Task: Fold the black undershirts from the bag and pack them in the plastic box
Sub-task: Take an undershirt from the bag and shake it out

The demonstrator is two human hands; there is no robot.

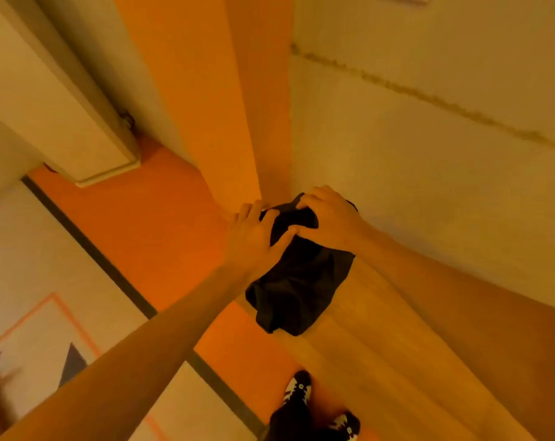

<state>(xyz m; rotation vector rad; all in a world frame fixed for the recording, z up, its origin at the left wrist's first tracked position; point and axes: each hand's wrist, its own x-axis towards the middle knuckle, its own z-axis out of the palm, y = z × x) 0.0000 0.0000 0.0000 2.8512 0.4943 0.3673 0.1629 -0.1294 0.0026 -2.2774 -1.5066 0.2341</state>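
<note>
A black undershirt (298,281) hangs bunched in front of me, held up at chest height against a wall corner. My left hand (253,240) grips its upper left edge, fingers curled into the cloth. My right hand (330,218) grips the upper right edge, close beside the left. The lower part of the cloth droops loose over the floor. No bag and no plastic box are in view.
An orange wall strip (206,106) and a cream wall (429,138) meet at the corner behind the cloth. A white radiator (62,106) is mounted at upper left. My shoes (320,405) stand on the orange and wood floor below.
</note>
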